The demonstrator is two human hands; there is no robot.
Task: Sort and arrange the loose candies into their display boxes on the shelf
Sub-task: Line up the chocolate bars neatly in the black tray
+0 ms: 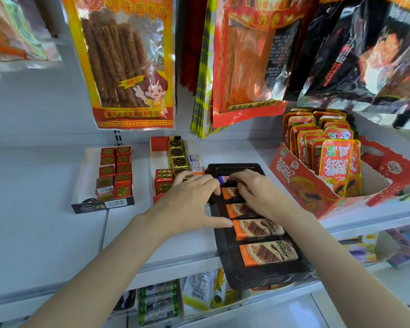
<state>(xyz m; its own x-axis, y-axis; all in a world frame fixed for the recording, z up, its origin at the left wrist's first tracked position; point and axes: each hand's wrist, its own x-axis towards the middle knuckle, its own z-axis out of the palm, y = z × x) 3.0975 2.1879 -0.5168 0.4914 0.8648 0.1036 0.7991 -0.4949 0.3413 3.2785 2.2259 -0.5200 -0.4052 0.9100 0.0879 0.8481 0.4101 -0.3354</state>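
A black display tray lies on the white shelf and holds a row of orange-and-cream chocolate bars. My left hand rests flat over the tray's left rim, fingers spread, thumb touching a bar. My right hand lies over the bars near the tray's far end, its fingertips on a small wrapped piece with a blue patch. To the left stand a box of red and gold square candies and a box of red squares.
A red carton of orange sachets stands at the right. Snack bags hang low above the shelf. More packets sit on the shelf below. The white shelf stretches to the left.
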